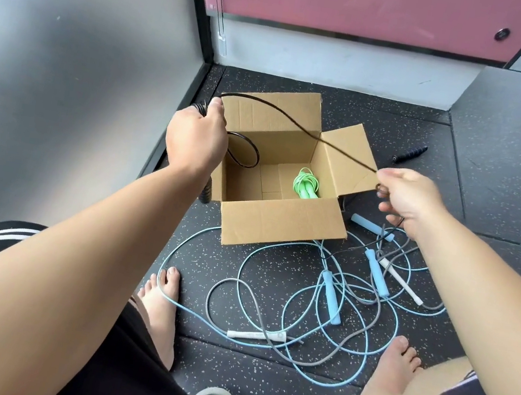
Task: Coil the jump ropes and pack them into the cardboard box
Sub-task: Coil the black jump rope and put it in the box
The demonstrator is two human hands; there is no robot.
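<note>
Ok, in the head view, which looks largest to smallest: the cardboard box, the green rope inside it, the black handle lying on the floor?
1. The cardboard box.
2. The green rope.
3. The black handle: thinner, but similar in length to the green rope and farther from the camera, so this last ranking is unsure.

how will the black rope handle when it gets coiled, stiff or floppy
Probably floppy yet a bit springy: the black rope sags in a curve between the left grip and right grip, and a loop hangs rounded below the left. Likely light, being thin. Coils may spring open if released.
</note>
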